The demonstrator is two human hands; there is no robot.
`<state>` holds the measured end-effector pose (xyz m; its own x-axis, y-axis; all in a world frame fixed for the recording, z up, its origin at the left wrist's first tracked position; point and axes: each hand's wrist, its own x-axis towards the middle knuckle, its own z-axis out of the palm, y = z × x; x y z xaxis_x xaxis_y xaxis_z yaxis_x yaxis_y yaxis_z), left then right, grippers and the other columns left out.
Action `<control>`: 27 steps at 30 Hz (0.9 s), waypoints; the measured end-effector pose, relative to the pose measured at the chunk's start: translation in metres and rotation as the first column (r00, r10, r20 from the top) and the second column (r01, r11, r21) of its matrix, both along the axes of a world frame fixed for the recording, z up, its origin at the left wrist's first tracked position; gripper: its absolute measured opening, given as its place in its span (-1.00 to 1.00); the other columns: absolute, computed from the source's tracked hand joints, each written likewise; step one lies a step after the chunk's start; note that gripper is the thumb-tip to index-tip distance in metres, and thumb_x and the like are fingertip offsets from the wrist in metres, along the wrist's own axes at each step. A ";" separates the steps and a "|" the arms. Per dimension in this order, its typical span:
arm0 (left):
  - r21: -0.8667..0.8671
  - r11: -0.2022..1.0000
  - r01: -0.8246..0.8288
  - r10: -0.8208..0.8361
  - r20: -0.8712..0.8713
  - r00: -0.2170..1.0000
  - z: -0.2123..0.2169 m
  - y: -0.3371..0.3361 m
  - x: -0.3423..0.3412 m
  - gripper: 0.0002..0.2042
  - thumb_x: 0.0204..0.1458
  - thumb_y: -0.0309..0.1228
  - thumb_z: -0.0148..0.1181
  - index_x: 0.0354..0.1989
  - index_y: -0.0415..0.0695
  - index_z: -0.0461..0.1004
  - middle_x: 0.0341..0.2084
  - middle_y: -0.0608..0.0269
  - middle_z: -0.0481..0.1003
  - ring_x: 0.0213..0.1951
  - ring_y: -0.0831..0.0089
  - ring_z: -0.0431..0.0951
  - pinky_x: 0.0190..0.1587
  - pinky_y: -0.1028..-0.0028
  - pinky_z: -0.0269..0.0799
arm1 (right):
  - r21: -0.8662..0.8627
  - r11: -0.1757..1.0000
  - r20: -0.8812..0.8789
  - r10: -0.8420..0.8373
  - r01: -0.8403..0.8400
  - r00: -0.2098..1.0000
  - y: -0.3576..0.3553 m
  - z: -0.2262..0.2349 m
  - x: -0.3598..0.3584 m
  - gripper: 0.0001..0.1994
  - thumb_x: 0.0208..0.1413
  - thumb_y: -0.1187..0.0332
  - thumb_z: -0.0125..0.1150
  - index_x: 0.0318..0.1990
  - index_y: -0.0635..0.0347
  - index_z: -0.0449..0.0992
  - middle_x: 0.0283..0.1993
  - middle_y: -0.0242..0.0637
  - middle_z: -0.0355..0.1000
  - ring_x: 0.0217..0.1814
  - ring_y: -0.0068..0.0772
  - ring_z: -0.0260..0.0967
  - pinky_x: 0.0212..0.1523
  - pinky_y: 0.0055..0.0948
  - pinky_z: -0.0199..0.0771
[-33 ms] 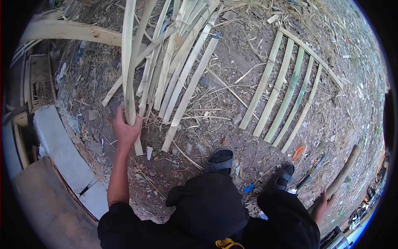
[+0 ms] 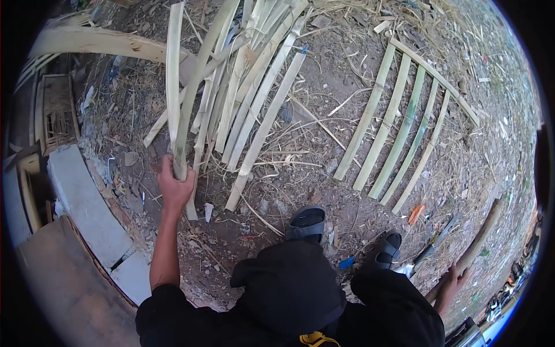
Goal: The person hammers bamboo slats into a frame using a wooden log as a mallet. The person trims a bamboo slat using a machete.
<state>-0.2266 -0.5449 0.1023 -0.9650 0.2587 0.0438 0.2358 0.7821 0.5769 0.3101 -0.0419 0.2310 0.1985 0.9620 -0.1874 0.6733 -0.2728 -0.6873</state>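
At the left, my left hand [image 2: 175, 186] is closed around the lower ends of split bamboo strips [image 2: 174, 81]. At least two are in its grip, standing up from the hand with their upper parts fanned apart. Behind them lies a loose pile of pale bamboo strips [image 2: 254, 110] on the ground. My right hand [image 2: 450, 289], low at the right, is wrapped round a thick wooden stick [image 2: 483, 234] that slants up and away. Between that stick and my foot is a long-bladed knife [image 2: 435, 242] with a dark handle, lying on the ground.
Several greenish bamboo strips [image 2: 386, 118] lie side by side at the right, their far ends by a crosswise strip [image 2: 436, 75]. A thick plank [image 2: 98, 43] juts in at upper left. Pale slabs [image 2: 89, 202] edge the left side. My sandalled feet [image 2: 306, 222] stand among shavings.
The strips in my left hand have spread apart at the top, one leaning further left. My right foot has shifted slightly left. The stick in my right hand has barely moved.
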 end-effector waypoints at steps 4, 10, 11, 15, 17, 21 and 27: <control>-0.256 0.965 -0.052 0.056 0.011 0.998 0.014 -0.054 0.054 -0.70 -0.10 -0.44 0.23 -0.21 -0.21 0.32 -0.52 -0.08 0.52 -0.45 -0.01 0.60 -0.40 0.21 0.45 | -0.057 0.990 0.041 0.132 -0.129 0.990 0.012 -0.023 -0.018 -0.24 0.15 0.28 0.31 0.40 0.30 0.01 -0.49 -0.38 0.29 -0.62 -0.60 0.20 -0.65 -0.56 0.18; -0.322 0.928 -0.189 0.218 0.056 0.974 -0.002 -0.108 0.109 -0.70 -0.02 -0.44 0.13 -0.11 -0.22 0.26 -0.45 -0.25 0.47 -0.35 -0.30 0.49 -0.31 -0.01 0.36 | -0.190 0.960 -0.017 0.204 -0.203 0.979 0.007 -0.065 -0.033 -0.34 0.16 0.30 0.29 0.34 0.28 0.13 -0.48 -0.39 0.31 -0.62 -0.60 0.20 -0.64 -0.56 0.18; -0.344 0.915 -0.209 0.257 0.098 0.962 -0.001 -0.112 0.116 -0.70 -0.01 -0.45 0.12 -0.11 -0.22 0.26 -0.43 -0.26 0.47 -0.34 -0.31 0.48 -0.30 -0.03 0.34 | -0.192 0.958 -0.030 0.211 -0.212 0.977 0.011 -0.071 -0.032 -0.34 0.16 0.30 0.29 0.34 0.28 0.13 -0.48 -0.39 0.31 -0.62 -0.60 0.20 -0.64 -0.56 0.18; -0.355 0.909 -0.219 0.245 0.029 0.969 -0.003 -0.128 0.143 -0.70 0.01 -0.45 0.12 -0.09 -0.23 0.27 -0.41 -0.27 0.47 -0.33 -0.30 0.48 -0.29 -0.02 0.32 | -0.291 0.888 -0.065 0.352 -0.355 0.934 0.026 -0.094 -0.017 -0.43 0.15 0.33 0.28 0.27 0.26 0.23 -0.37 -0.33 0.37 -0.56 -0.59 0.24 -0.59 -0.55 0.23; -0.368 0.894 -0.257 0.297 0.055 0.953 0.002 -0.122 0.150 -0.70 0.02 -0.44 0.12 -0.09 -0.24 0.28 -0.39 -0.26 0.47 -0.30 -0.27 0.49 -0.26 0.00 0.33 | -0.233 0.935 -0.050 0.262 -0.266 0.964 0.020 -0.099 -0.029 -0.49 0.15 0.34 0.27 0.21 0.26 0.27 -0.36 -0.33 0.37 -0.56 -0.59 0.25 -0.59 -0.54 0.24; -0.356 0.866 -0.352 0.379 0.008 0.925 -0.010 -0.128 0.165 -0.71 0.05 -0.42 0.14 -0.09 -0.25 0.31 -0.32 -0.21 0.48 -0.23 -0.19 0.50 -0.17 0.07 0.34 | -0.252 0.914 -0.120 0.298 -0.319 0.947 0.025 -0.106 -0.027 -0.50 0.15 0.35 0.28 0.19 0.27 0.27 -0.45 -0.37 0.34 -0.59 -0.58 0.24 -0.60 -0.56 0.23; -0.250 0.840 -0.481 0.481 -0.069 0.874 -0.019 -0.124 0.173 -0.63 0.03 -0.42 0.17 0.01 -0.23 0.31 -0.19 -0.16 0.48 -0.10 -0.14 0.49 -0.04 0.03 0.30 | -0.195 0.946 -0.144 0.233 -0.259 0.962 0.018 -0.123 -0.030 -0.62 0.17 0.28 0.27 0.03 0.22 0.31 -0.47 -0.41 0.31 -0.62 -0.59 0.23 -0.64 -0.54 0.22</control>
